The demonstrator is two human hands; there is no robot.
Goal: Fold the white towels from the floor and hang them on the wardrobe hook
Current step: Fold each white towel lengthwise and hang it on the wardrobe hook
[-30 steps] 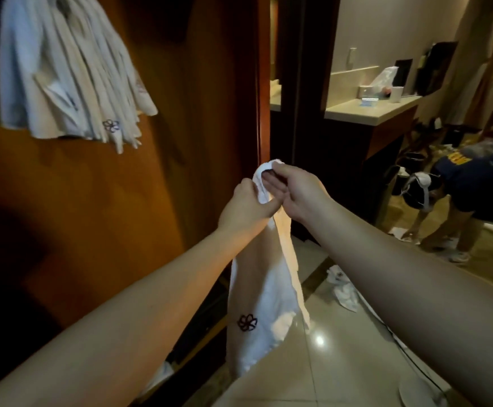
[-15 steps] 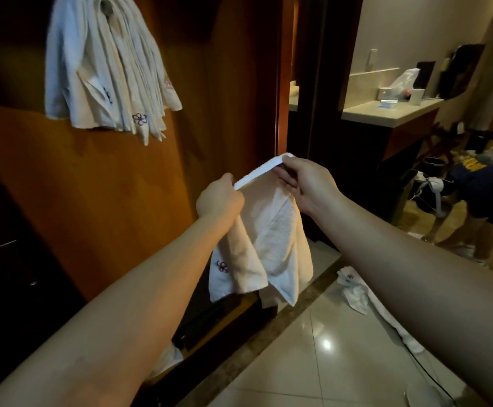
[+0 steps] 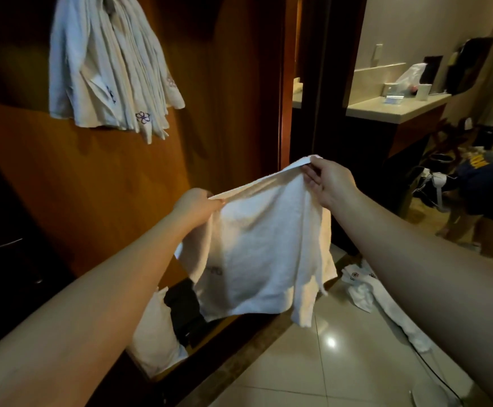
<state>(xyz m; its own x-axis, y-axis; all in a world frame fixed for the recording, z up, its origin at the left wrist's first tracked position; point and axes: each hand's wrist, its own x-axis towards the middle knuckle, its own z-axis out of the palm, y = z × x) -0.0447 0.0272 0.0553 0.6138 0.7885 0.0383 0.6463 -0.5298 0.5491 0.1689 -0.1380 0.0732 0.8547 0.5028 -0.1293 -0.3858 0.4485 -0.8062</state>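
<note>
Stretched between both hands, a towel is held in the air before the wardrobe, its top edge pinched by the left hand and the right hand. More towels are hung high on the wardrobe, and another towel is left on the floor.

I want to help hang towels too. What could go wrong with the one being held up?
The left hand and right hand pinch only the top edge of the towel, so a weak grip might drop it. The hanging bundle already looks crowded, so another may slip off. More towels on the shiny floor could trip someone.
</note>
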